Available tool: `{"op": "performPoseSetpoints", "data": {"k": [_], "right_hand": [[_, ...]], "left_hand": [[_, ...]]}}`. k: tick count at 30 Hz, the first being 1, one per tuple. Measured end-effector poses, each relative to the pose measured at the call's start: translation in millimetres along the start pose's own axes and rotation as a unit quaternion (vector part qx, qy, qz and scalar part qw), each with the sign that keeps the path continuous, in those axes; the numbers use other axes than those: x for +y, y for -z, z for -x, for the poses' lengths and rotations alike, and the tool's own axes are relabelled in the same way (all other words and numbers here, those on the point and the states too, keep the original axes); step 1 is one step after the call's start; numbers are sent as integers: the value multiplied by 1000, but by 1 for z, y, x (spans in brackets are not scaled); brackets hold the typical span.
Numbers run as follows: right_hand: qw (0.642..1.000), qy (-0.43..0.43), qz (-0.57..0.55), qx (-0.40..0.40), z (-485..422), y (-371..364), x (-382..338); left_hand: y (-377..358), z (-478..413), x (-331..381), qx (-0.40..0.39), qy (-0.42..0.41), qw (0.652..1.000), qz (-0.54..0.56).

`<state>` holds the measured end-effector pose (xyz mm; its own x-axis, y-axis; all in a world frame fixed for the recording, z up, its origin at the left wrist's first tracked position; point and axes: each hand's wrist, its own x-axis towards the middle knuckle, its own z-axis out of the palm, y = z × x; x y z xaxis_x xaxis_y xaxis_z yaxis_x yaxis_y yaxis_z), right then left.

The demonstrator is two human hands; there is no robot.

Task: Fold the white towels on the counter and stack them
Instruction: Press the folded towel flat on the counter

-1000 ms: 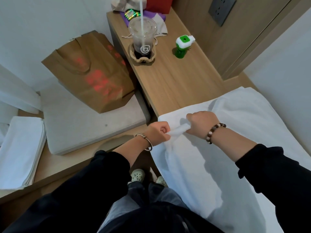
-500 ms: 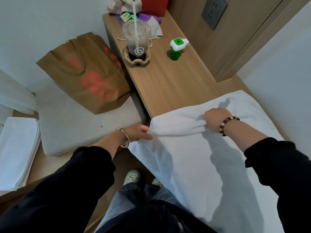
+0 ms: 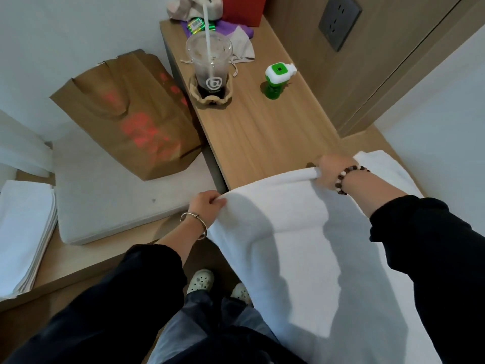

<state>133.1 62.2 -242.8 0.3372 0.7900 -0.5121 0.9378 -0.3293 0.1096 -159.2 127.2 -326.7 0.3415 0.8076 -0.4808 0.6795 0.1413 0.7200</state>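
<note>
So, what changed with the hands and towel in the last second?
The left hand and right hand moved apart along the top edge of the towel, stretching it out; before, they were almost touching. Both keep their grip on it. The cup, bag and stack stayed put.

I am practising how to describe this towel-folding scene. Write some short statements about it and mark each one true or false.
1. The left hand and the right hand both grip the same white towel. True.
2. The drink cup lies on its side. False: it stands upright on the counter, with a straw in it.
3. The brown paper bag stands on the counter. False: it stands on the pale cushion, left of the counter.
4. A stack of folded towels lies at the far left. True.
</note>
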Motion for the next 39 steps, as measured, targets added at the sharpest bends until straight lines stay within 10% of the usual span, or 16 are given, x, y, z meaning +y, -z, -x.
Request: {"op": "performPoseSetpoints", "data": {"k": [12, 15, 19, 22, 28, 34, 39], "right_hand": [[986, 98, 135, -6, 11, -19, 28], [989, 77, 109, -69, 20, -19, 39], [956, 12, 73, -283, 24, -4, 49], [993, -24, 52, -106, 17, -3, 51], [986, -113, 76, 96, -1, -14, 67], [980, -126, 24, 150, -6, -19, 114], [930, -184, -281, 151, -2, -22, 158]], "left_hand": [[-7, 7, 48, -44, -132, 964, -225], [-3, 9, 52, -176, -122, 957, -195], [5, 11, 53, -429, 91, 895, 78], [-7, 0, 57, -247, -11, 959, -137], [-31, 5, 59, 49, -177, 900, -396], [-91, 4, 106, -20, -237, 913, -331], [-132, -12, 151, -47, -245, 931, -266]]}}
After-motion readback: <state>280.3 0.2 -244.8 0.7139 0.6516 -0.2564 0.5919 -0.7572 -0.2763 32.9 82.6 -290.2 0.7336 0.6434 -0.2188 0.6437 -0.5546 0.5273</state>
